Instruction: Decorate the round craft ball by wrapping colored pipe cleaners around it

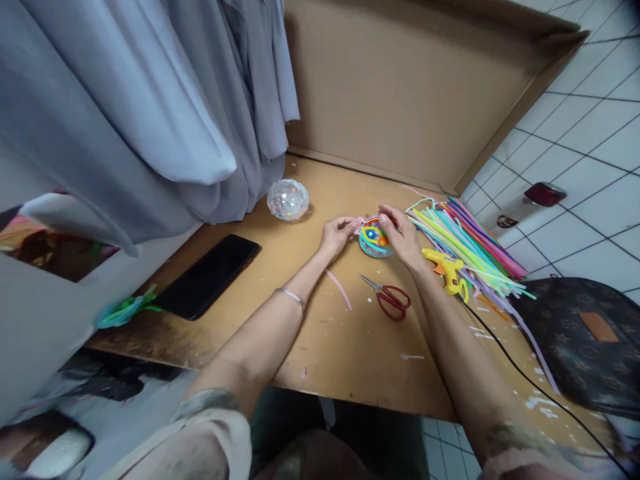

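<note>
Between my two hands, near the middle of the table, is a small round craft piece (371,248) with blue, yellow, orange and pink coils. My left hand (339,235) pinches a pink bit at its left edge. Against its upper right side my right hand (400,235) is closed, the fingertips partly hidden behind it. Red-handled scissors (393,301) lie just below, blades towards the upper left. A pink pipe cleaner strip (340,290) lies beside my left wrist. The yellow glue gun (450,270) is right of my right forearm.
A bundle of coloured pipe cleaners (470,243) lies at the right, near a dark brown bag (575,340). A clear glass bowl (288,199) and a black phone (210,277) are on the left. Cardboard (400,87) stands behind; a grey curtain (200,100) hangs left. The glue gun's black cord crosses the right side.
</note>
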Demonstrator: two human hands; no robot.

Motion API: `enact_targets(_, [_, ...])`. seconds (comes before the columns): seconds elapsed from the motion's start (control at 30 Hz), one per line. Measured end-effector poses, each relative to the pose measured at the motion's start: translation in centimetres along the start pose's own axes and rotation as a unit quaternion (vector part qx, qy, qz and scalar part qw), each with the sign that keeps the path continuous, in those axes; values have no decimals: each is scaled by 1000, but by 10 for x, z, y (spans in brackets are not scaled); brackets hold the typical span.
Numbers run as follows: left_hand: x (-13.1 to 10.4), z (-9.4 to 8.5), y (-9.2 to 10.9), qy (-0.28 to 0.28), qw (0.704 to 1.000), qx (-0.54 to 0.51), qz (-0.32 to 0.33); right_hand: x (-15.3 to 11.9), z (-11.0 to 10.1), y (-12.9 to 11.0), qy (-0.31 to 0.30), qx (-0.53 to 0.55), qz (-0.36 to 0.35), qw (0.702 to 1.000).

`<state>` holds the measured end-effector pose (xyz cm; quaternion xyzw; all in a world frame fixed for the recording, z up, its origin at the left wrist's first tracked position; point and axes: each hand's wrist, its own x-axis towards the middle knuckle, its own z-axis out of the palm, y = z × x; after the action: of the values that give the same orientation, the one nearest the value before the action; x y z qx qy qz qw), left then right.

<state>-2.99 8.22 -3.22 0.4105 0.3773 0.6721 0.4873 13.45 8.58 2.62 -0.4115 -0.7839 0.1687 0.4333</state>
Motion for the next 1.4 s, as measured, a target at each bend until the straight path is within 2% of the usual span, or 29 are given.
enact_targets(0.2, [-3, 0, -4, -42, 999, -25, -16, -1, 0, -3, 14, -26, -24, 999])
enact_targets(0.33, [-5, 0, -4, -50, 998, -29, -8, -3, 1, -6, 22, -50, -33, 998])
enact_targets(0.63, [-11, 3, 1, -85, 996, -5, 30, -13, 11, -19, 88, -182, -23, 979])
enact_targets(0.77, [-14, 3, 5, -94, 995, -29, 8, -14, 14, -15, 109, -189, -19, 976])
enact_targets(0.87, [-16, -3, 11, -97, 995, -36, -12, -13, 14, -13, 103, -182, -11, 978])
enact_targets(1.0, [-17, -11, 15, -128, 990, -8, -65, -12, 14, -13, 94, -171, 3, 981])
enact_targets(1.4, [-18, -1, 9, -82, 996, -4, -19, -11, 12, -16, 76, -168, 0, 983])
